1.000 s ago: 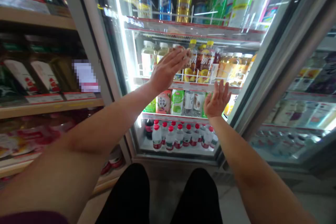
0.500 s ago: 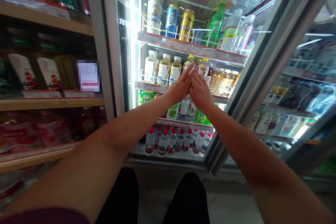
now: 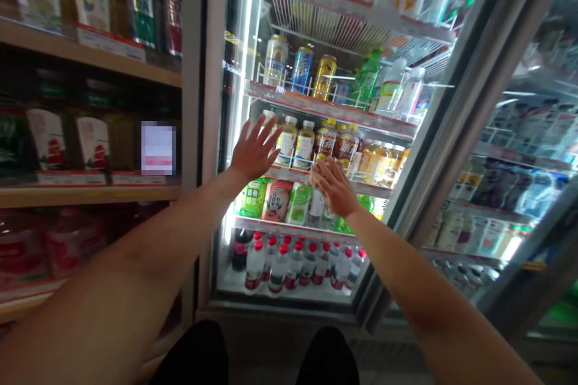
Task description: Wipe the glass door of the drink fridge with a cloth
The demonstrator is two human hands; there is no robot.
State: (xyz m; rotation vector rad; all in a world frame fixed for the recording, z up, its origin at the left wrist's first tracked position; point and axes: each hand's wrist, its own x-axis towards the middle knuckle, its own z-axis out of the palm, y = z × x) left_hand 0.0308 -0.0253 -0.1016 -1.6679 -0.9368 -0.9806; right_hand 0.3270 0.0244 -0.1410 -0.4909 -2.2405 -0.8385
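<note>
Both my arms reach forward to a lit drinks fridge (image 3: 289, 96). My left hand (image 3: 253, 153), fingers spread and holding nothing, is in front of the left end of the middle shelf, partly covering a white-capped bottle (image 3: 268, 121). Lower and to the right, my right hand (image 3: 335, 185) has its fingers stretched out, in front of dark bottles with yellow caps (image 3: 326, 137). Pale shapes at its fingertips look like a reflection, but I cannot be sure. Whether either hand touches the glass, I cannot tell.
Wooden shelves (image 3: 90, 192) with bottles stand left. Cans (image 3: 300, 69) fill part of an upper fridge row, cartons (image 3: 276, 200) a lower one, and red-capped bottles (image 3: 280, 267) the bottom. A metal door frame (image 3: 451, 144) slants along the right, beside another fridge.
My hands, which were together in front of the middle shelf, have parted. The left moved left and its fingers spread; the right moved lower. The view now takes in a higher fridge shelf.
</note>
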